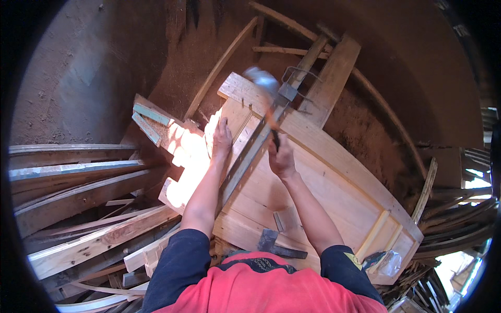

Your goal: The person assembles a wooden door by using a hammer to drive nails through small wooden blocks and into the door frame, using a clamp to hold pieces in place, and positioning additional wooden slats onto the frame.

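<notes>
A right hand clamps its grip on the dark handle end of a hammer, whose motion-blurred head extends beyond the fist, over the far rail of a pale wooden panel. The left hand rests at the panel's sunlit left edge, across a metal bar clamp; whether its grip holds anything cannot be told.

both forearms reaching forward, right hand curled tight, left hand fingers forward
</notes>
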`<state>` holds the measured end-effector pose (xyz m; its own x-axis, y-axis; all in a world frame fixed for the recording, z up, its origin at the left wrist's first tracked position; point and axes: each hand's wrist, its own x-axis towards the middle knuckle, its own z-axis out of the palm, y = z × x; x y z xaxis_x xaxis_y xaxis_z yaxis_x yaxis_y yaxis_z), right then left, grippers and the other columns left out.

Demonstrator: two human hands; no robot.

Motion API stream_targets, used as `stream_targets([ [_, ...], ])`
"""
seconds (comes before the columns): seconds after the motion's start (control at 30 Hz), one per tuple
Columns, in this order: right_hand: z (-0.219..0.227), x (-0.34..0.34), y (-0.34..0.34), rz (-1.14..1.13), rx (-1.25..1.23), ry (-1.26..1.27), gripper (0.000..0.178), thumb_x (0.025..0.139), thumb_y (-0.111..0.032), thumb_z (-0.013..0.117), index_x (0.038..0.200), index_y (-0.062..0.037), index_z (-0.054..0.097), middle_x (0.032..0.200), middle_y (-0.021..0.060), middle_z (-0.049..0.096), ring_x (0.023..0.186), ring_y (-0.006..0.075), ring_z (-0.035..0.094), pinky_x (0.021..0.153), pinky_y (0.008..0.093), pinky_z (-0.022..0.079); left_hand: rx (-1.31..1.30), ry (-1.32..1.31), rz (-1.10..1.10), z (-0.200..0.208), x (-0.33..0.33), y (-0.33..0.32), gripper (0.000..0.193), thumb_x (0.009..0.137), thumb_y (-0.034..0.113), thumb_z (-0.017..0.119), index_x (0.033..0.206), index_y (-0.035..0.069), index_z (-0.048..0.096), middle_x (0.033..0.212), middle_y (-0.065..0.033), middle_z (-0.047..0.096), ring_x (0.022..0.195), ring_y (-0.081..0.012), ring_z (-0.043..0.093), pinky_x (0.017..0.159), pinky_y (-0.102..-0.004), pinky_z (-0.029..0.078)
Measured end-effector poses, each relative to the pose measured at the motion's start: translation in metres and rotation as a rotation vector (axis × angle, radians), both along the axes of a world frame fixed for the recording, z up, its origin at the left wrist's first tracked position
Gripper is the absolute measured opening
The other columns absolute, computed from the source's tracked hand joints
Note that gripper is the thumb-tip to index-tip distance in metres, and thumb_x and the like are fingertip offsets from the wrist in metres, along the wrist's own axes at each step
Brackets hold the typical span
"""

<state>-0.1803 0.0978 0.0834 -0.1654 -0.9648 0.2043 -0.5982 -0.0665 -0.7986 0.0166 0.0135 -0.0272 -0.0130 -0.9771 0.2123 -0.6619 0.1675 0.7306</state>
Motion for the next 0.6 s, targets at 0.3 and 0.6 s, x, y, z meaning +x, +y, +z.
stream_targets([
  [0.3,0.037,0.010,-0.004,0.000,-0.084,-0.077,0.031,0.101,-0.031,0.052,0.098,-0.0005,0.049,0.070,0.0232,0.059,0.069,0.0475,0.061,0.059,0.0538,0.045,0.048,-0.011,0.050,-0.012,0.007,0.005,0.040,0.095,0.006,0.048,0.134,0.001,0.047,0.126,-0.0265,0.057,0.116,-0.0432,0.056,0.100,-0.0481,0.046],
  [0.6,0.038,-0.012,-0.011,0.008,0.376,0.052,0.035,0.102,-0.037,0.048,0.095,-0.0020,0.049,0.074,0.0256,0.062,0.068,0.0449,0.063,0.057,0.0532,0.045,-0.099,-0.092,0.038,-0.012,0.009,0.003,0.044,0.091,0.004,0.048,0.135,0.003,0.047,0.132,-0.0253,0.053,0.119,-0.0435,0.053,0.100,-0.0483,0.045],
])
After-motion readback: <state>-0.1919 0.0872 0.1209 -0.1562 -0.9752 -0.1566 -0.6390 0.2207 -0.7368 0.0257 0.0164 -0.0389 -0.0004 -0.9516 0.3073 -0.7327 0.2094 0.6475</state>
